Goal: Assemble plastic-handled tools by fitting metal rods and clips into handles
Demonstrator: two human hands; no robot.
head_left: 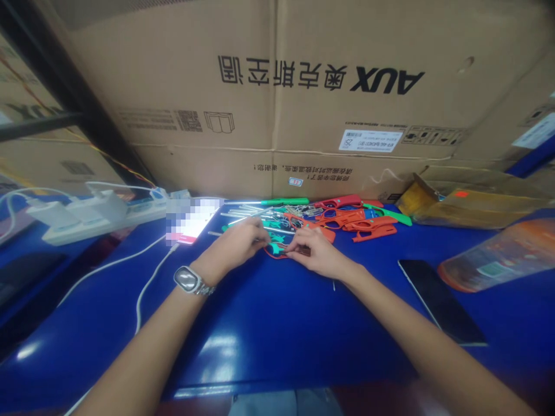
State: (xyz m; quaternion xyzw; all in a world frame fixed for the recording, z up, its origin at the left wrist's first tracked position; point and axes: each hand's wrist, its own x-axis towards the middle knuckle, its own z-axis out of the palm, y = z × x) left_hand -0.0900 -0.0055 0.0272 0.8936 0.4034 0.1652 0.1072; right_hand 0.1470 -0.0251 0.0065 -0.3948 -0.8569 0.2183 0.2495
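Note:
Both of my hands meet over the blue table at a small green plastic lighter part [276, 248] with thin red and dark wire beside it. Its left end is at the closed fingertips of my left hand [243, 242], which wears a metal watch [188, 279] at the wrist. From the other side, my right hand [315, 252] pinches it with thumb and forefinger; the exact grip is partly hidden. Just beyond lie metal lighter tubes [249, 212], loose wires and orange lighter handles [347, 218]. A green lighter handle [392, 214] lies among the orange ones.
A lit phone [195, 222] and a white power strip [125, 218] with cables are on the left. On the right are a dark phone [442, 303], an orange-tinted plastic jar [498, 260] and an opened carton [477, 202]. Large cardboard boxes [303, 34] wall off the back.

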